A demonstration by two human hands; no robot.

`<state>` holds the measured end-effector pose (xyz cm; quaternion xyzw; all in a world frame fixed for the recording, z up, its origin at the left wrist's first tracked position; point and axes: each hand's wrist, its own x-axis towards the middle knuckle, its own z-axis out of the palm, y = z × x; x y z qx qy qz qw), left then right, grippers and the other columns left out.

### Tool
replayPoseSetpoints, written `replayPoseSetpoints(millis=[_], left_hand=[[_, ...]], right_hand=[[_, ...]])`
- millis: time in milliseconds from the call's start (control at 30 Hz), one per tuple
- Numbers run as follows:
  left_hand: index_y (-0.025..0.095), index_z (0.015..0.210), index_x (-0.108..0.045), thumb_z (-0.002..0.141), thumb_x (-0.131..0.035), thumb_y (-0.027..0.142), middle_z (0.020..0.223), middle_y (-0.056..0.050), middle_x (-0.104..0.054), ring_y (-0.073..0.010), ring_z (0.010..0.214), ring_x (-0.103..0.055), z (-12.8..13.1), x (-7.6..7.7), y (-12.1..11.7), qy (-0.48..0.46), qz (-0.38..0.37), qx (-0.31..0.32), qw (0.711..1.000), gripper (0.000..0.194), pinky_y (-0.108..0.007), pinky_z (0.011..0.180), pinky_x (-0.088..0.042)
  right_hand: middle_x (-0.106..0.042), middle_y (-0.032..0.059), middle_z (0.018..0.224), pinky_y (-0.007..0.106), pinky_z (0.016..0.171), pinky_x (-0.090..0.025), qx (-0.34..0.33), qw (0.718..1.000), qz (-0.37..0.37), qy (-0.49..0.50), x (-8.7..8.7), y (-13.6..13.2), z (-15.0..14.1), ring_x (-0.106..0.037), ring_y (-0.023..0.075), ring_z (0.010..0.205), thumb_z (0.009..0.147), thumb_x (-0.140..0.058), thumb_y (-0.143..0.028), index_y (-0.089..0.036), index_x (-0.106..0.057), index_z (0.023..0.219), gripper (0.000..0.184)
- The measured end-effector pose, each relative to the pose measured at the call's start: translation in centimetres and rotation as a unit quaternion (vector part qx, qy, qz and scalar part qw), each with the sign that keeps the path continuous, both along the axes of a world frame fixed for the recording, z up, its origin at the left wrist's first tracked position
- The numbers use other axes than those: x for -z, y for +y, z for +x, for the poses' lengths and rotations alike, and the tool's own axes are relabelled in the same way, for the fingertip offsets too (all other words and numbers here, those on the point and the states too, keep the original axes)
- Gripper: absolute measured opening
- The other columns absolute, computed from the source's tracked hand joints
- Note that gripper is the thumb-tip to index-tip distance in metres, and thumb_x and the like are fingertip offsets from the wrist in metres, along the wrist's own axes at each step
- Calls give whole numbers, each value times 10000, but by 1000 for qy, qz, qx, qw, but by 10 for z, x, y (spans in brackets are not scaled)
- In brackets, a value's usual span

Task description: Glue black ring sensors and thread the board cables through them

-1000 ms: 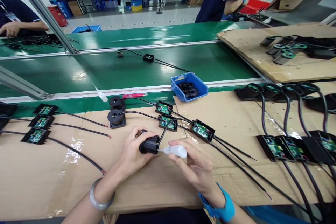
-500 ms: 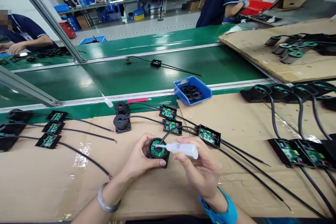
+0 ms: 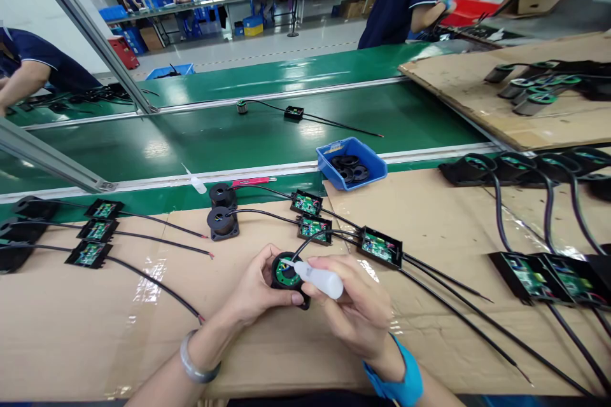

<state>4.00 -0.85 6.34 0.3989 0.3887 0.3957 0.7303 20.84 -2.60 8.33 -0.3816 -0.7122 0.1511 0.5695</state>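
Observation:
My left hand (image 3: 255, 289) is closed around a round black housing (image 3: 287, 272) with a green circuit board inside, keeping it on the cardboard. In my right hand (image 3: 356, 302) is a white squeeze bottle (image 3: 321, 278), tilted so its thin nozzle points at the board's upper left part. Whether the tip touches the board I cannot tell. A black cable runs from the housing to an open black box (image 3: 380, 246) with a circuit board in it. Behind my hands, two capped housings (image 3: 222, 221) are wired to smaller board boxes (image 3: 314, 229).
A blue bin (image 3: 352, 165) of black rings stands behind. Another white bottle (image 3: 195, 181) and a red pen-like tool (image 3: 251, 181) lie by the rail. Wired units sit left and right. One unit (image 3: 293, 113) lies on the green conveyor (image 3: 200, 133). Co-workers are across it.
My right hand has swung the bottle steeper and slightly left, its nozzle now at the board's upper left. The unit on the conveyor has shifted right. The co-worker at left has leaned lower.

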Motion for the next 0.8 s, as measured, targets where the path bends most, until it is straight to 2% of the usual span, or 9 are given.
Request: replayPoseSetpoints(millis=[400,667,800], left_hand=[[159,842,-496,537,-929,195,776,43,-579,-86,709,-488,-1,4,0,0,8,-1,1000,532,-185,616,-369],[166,847,-494,525,-924,191,802,36,-580,-98,745,-499,-2,3,1,10,18,8,1000,538,-189,643,-386],[176,852,-490,533,-916,229,846,22,-580,-121,798,-530,-4,5,2,31,31,9,999,535,-210,705,-418]], right_hand=[[-680,38,943,257,689,-551,-43,995,-73,46,3,-9,3,-652,161,809,866,-671,-159,-225,-634,1119,264],[-685,29,920,256,691,-542,-19,996,-68,50,4,-2,-1,-652,158,792,857,-679,-149,-231,-644,1097,255],[-685,23,907,266,655,-546,1,990,-89,113,8,0,0,-649,156,743,851,-698,-180,-247,-678,1049,209]])
